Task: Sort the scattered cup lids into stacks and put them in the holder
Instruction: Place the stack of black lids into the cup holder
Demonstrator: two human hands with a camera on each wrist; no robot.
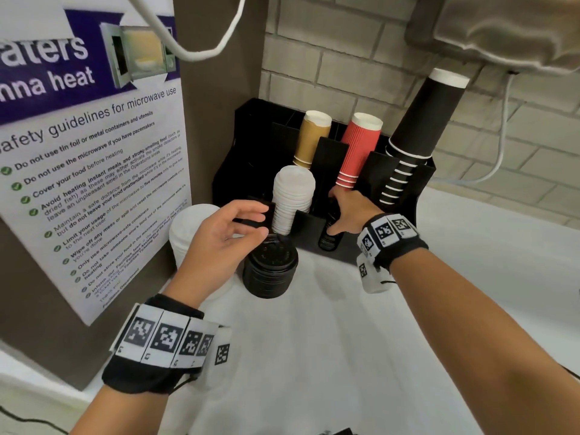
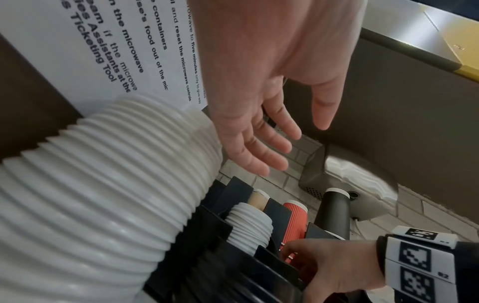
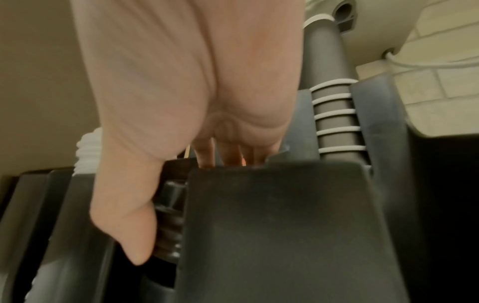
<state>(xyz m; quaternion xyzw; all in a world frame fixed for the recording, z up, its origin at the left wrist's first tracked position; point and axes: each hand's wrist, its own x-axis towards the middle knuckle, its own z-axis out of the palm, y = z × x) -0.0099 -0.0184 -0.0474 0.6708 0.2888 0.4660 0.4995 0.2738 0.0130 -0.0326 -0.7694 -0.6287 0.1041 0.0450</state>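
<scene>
A black holder (image 1: 302, 228) stands at the back of the white counter. One of its front slots holds a stack of white lids (image 1: 292, 199). My right hand (image 1: 332, 212) reaches into the slot beside it. Thumb and fingers grip a short stack of small black lids (image 3: 168, 221) that sits low between the slot's walls. On the counter in front stand a stack of black lids (image 1: 270, 270) and, to its left, a taller stack of white lids (image 1: 188, 233). My left hand (image 1: 264, 222) hovers just above the black stack with relaxed fingers and holds nothing.
Brown cups (image 1: 312, 139), red cups (image 1: 357, 149) and a tall black stack of cups (image 1: 417, 127) fill the holder's rear slots. A microwave poster (image 1: 94, 152) covers the brown panel at left. A brick wall and a dispenser (image 1: 502, 29) lie behind. The counter (image 1: 345, 356) stretches toward me.
</scene>
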